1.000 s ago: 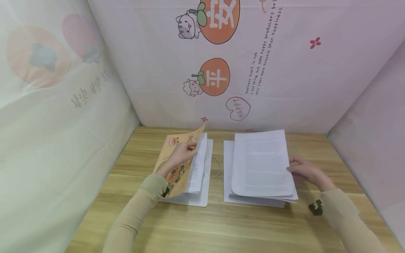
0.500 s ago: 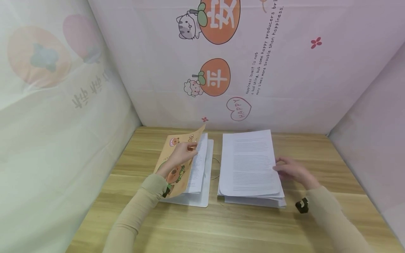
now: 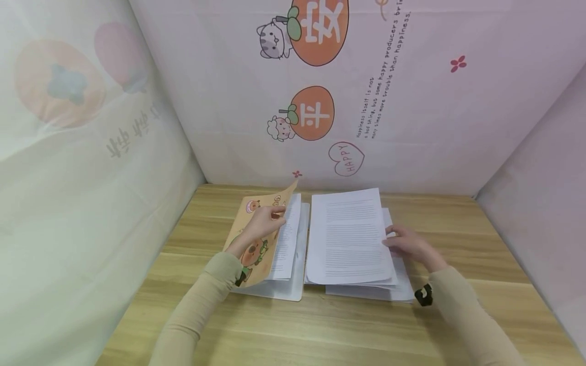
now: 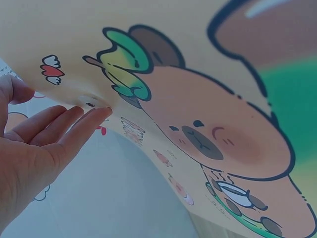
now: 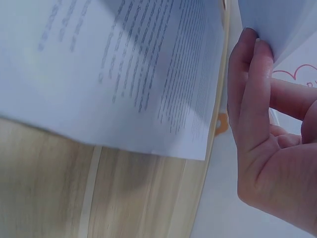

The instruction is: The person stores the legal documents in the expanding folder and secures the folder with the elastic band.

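On the table's left lies a tan folder (image 3: pixel 235 229) with cartoon capybaras on its cover. My left hand (image 3: pixel 263 223) pinches the free edge of that cover and holds it raised; in the left wrist view the fingers (image 4: pixel 64 124) lie along the cover's edge. Printed sheets (image 3: pixel 286 244) show inside, over the folder's white inner side (image 3: pixel 295 287). To the right, my right hand (image 3: pixel 409 244) pinches the right edge of a stack of printed paper (image 3: pixel 352 236), with thumb and fingers on either side of it in the right wrist view. The stack's left edge reaches the folder's right edge.
More white sheets (image 3: pixel 402 290) lie on the wooden table (image 3: pixel 348 335), partly under the held stack. White cloth walls (image 3: pixel 412 127) with printed cartoons enclose the table at the back and both sides. A dark device (image 3: pixel 423 295) sits at the right wrist.
My right hand has moved left with the stack of printed paper, sliding it off the sheets beneath and up to the folder, covering the thin cord loop there. My left hand has stayed put.
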### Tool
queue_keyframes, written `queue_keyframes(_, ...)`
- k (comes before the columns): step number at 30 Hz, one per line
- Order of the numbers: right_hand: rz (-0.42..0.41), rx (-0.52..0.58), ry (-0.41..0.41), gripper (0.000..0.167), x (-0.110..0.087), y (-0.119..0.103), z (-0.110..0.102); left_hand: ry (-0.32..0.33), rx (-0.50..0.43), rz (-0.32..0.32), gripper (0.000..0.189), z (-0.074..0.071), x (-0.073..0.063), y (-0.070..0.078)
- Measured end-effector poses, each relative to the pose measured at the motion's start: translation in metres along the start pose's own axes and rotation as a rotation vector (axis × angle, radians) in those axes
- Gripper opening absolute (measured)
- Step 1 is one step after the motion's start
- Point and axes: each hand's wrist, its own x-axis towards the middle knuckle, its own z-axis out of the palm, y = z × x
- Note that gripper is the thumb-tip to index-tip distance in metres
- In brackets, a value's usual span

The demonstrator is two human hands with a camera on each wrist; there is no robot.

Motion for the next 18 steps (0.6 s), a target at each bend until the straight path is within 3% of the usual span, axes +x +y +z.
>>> queue_keyframes(18, 0.027, -0.085, -0.014, 0.042, 0.014, -0.014, 0.015, 0.018, 0.032, 0.009, 0.049, 0.0, 0.0, 0.001)
